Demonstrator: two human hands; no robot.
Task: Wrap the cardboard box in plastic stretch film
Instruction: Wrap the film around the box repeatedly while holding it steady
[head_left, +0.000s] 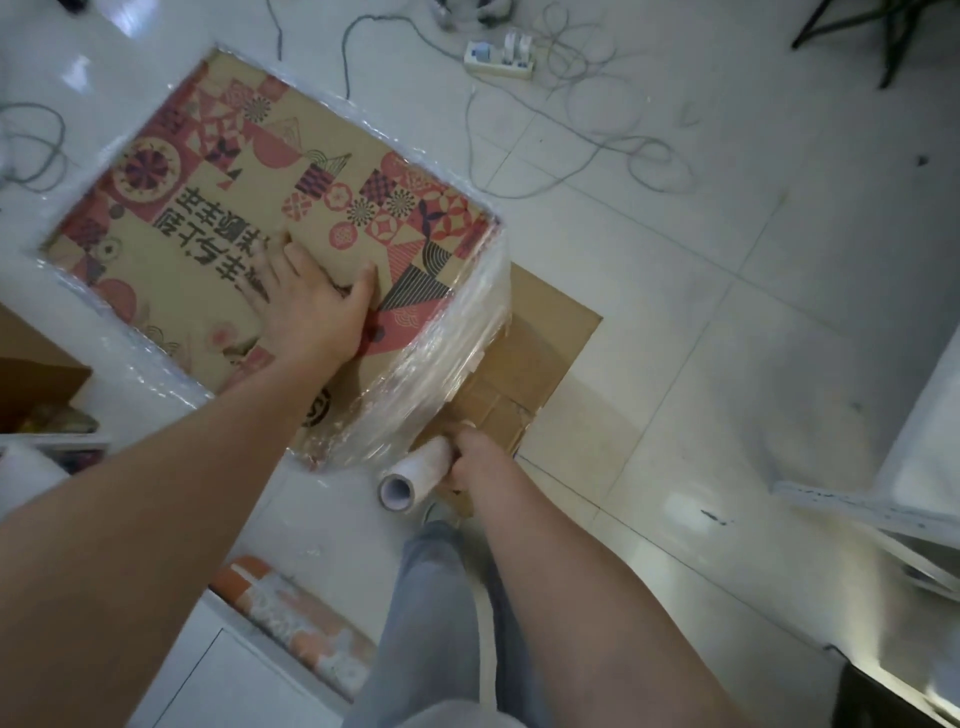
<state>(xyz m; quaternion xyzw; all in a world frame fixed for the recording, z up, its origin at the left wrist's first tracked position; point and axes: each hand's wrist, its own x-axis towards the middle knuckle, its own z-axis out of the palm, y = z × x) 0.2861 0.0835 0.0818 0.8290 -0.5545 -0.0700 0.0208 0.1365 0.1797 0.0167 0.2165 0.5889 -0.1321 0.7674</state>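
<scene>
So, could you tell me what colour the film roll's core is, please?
White, seen in the head view: roll core.

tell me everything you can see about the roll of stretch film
The roll of stretch film is a slim whitish cylinder with a hollow core open at its near end. It lies roughly level, low beside the near corner of the cardboard box, above the floor. The right hand grips its far end. Clear, wrinkled film runs from it up onto the box's side.

Single head view (wide-angle), looking steeply down, close over hands (311, 306) and floor (727, 312).
</scene>
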